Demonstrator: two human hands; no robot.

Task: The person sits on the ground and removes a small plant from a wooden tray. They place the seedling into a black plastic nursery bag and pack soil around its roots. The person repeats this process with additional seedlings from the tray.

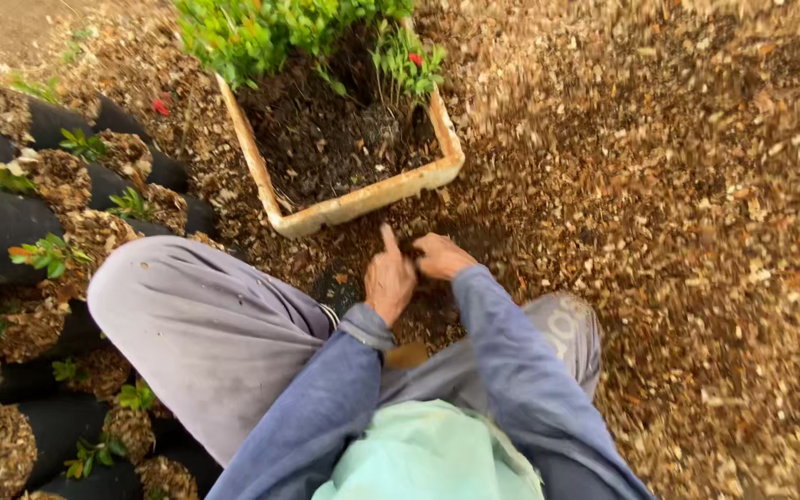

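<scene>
Grip: left hand (389, 278) knuckles-up with one finger sticking out, right hand (439, 255) curled just beside it; can't tell if either holds anything, fingertips are buried in shadow. Both hands sit low on the wood-chip mulch (678, 231), just in front of the near corner of the pale square planter (363, 202). Planter's far side is cut off by the frame top, and its soil is possibly part-hidden by green leaves. Black grow bags (11, 222) with seedlings lie left, behind the knee.
</scene>
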